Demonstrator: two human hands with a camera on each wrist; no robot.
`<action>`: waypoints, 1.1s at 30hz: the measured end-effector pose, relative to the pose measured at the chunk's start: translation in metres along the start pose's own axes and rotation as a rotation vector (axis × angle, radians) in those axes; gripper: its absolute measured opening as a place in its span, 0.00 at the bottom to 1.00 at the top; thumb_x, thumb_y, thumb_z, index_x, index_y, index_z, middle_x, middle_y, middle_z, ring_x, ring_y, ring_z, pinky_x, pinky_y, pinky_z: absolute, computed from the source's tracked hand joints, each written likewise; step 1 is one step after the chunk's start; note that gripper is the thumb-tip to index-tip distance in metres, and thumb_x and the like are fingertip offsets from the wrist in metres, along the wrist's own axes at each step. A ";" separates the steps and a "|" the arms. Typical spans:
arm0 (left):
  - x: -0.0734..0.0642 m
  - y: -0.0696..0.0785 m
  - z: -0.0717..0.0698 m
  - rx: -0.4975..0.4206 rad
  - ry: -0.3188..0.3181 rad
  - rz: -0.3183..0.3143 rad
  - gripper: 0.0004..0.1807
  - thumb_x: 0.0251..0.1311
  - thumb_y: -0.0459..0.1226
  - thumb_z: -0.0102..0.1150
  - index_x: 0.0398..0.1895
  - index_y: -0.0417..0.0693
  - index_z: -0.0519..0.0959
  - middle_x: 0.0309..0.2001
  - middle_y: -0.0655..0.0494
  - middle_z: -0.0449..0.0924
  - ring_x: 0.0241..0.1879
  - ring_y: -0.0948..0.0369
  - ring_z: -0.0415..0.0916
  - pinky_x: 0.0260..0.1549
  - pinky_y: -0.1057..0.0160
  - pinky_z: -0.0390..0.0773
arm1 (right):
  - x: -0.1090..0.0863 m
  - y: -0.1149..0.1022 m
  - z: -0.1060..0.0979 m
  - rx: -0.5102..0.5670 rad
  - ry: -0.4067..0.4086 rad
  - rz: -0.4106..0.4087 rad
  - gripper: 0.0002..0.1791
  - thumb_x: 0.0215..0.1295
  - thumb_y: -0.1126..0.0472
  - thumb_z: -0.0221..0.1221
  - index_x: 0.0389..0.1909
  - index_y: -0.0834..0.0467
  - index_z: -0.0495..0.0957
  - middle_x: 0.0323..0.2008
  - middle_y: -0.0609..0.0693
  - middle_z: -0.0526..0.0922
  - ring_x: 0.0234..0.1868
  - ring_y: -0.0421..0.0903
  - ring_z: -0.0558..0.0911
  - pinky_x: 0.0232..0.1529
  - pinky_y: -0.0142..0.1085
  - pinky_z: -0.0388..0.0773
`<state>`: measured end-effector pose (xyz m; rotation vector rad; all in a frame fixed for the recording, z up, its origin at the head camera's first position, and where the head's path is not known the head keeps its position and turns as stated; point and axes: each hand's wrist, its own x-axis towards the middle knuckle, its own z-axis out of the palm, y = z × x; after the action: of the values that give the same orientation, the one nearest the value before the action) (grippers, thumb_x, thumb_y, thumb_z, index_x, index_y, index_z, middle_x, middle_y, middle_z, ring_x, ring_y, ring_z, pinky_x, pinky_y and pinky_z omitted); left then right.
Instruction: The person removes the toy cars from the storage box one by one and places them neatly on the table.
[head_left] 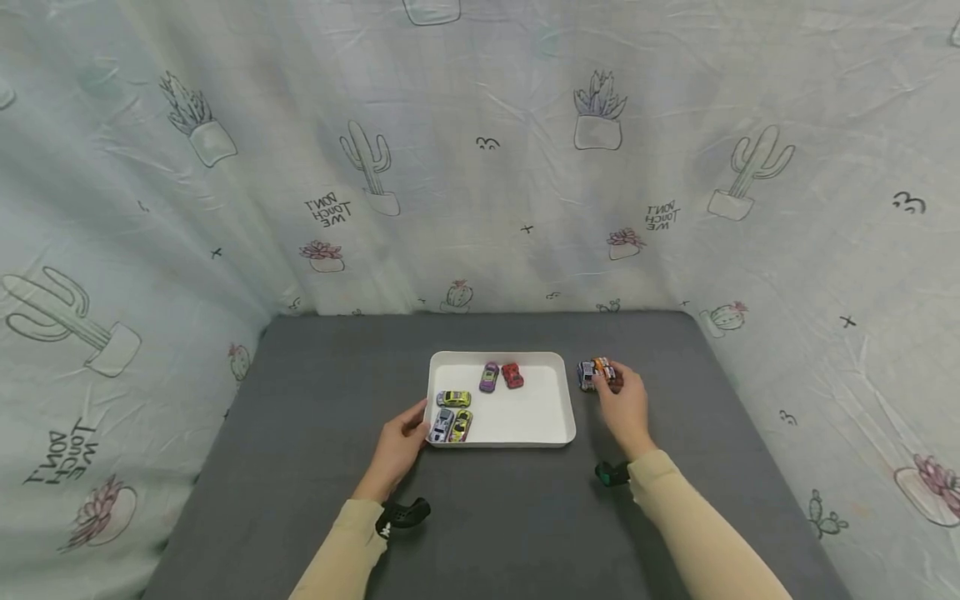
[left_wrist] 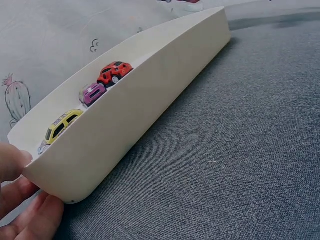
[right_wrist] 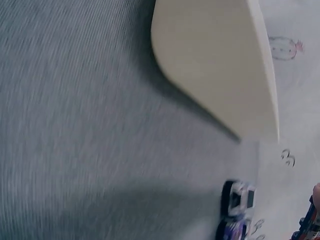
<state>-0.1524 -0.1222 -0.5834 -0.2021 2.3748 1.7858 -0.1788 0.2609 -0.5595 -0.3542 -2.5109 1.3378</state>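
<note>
My left hand [head_left: 397, 446] grips the near left corner of a white tray [head_left: 517, 421], thumb at the rim and fingers against the outer wall. Inside the tray, a yellow toy car [head_left: 454, 399] lies above a silver-blue car [head_left: 442, 425] and a yellow-and-black car [head_left: 461, 426]. Farther back are a purple car [head_left: 489, 377] and a red car [head_left: 512, 375]. To the tray's right, my right hand [head_left: 626, 408] pinches an orange toy car [head_left: 602, 367]; fingers partly cover it. Close beside it, a white-and-purple car [right_wrist: 239, 207] stands on the table.
The dark grey table [head_left: 510, 517] reaches back to a pale curtain [head_left: 487, 183] printed with cacti, which also hangs along both sides. A black strap device [head_left: 405, 513] sits on the left wrist and another [head_left: 611, 474] on the right.
</note>
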 end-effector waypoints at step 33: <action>-0.003 0.002 -0.001 0.003 -0.005 -0.008 0.26 0.69 0.34 0.54 0.70 0.56 0.68 0.61 0.48 0.73 0.54 0.56 0.74 0.50 0.58 0.79 | 0.029 0.051 -0.028 -0.110 0.107 0.093 0.25 0.70 0.60 0.56 0.61 0.72 0.69 0.51 0.70 0.72 0.52 0.62 0.71 0.53 0.54 0.69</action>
<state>-0.1503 -0.1227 -0.5803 -0.2062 2.3697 1.7776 -0.1917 0.3203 -0.5835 -0.5572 -2.5123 1.1818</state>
